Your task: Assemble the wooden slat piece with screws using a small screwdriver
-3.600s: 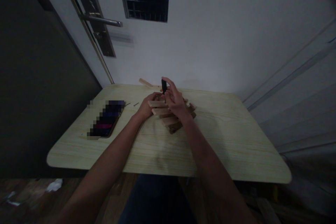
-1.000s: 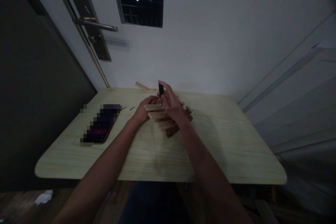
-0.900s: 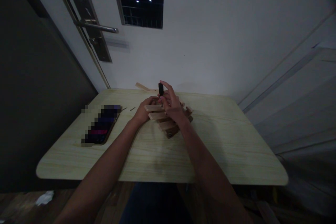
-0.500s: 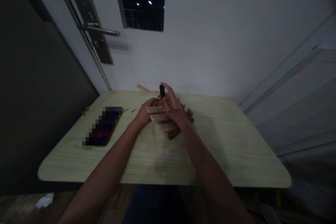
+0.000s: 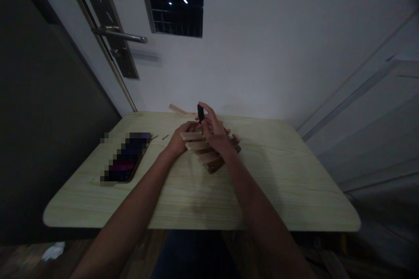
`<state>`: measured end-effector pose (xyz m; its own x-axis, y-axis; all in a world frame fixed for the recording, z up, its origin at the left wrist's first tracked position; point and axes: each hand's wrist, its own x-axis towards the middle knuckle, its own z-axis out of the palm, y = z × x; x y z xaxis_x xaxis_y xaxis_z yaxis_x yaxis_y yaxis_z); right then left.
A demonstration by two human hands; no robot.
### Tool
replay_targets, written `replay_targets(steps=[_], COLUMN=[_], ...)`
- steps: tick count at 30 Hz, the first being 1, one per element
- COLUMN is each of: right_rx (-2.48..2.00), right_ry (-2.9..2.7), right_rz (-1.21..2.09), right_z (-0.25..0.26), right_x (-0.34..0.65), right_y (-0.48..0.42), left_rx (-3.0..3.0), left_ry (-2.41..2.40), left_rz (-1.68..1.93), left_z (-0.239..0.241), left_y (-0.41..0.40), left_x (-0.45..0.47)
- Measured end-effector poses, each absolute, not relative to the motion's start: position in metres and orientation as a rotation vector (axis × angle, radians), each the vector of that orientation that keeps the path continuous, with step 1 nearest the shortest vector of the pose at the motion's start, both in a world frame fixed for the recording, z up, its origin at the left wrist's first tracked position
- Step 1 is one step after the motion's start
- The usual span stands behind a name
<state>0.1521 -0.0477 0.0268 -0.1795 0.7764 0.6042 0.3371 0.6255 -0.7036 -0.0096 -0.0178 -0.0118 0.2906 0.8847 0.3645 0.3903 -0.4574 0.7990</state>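
Observation:
On the table stands a wooden slatted piece [image 5: 197, 145], built of several pale slats over darker wood underneath. My right hand [image 5: 215, 131] is above its far part, closed on an upright black-handled screwdriver [image 5: 200, 113]. One finger rests over the handle's top, while the thumb and other fingers pinch lower down. The screwdriver's tip is hidden by my fingers. My left hand [image 5: 181, 137] curls round the far left side of the slatted piece and grips it, its fingertips close to the screwdriver. Part of the wood lies hidden under my right hand and forearm.
A phone [image 5: 129, 157], partly blurred out, lies at the left of the table [image 5: 294, 192]. Beside it are a screw [image 5: 165, 137] and another thin metal piece [image 5: 155, 137]. A loose wooden slat [image 5: 177, 109] lies at the back edge, near the white door [image 5: 262, 52].
The whole view has shifted slightly. Both hands keep their hold on the slatted piece and the screwdriver, with hardly any visible movement.

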Motion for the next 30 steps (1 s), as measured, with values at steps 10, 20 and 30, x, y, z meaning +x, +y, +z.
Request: replay_targets(steps=[10,20,30], right_rx=[-0.893,-0.914,-0.942], right_ry=[-1.756,-1.799,-1.765], right_rz=[0.344,0.412,0.298], right_z=[0.024,0.0276,0.0228], right_x=[0.1528,0.1518,0.1516], right_y=[-0.0451,-0.047,-0.0449], left_rx=[1.976,1.972,1.984], left_ry=[1.104,1.111,1.168], left_rz=[1.068,1.084,1.056], left_z=[-0.0133,-0.0134,-0.01], left_y=[-0.0156,-0.0159,-0.0208], left_x=[-0.011,-0.0108,-0.0101])
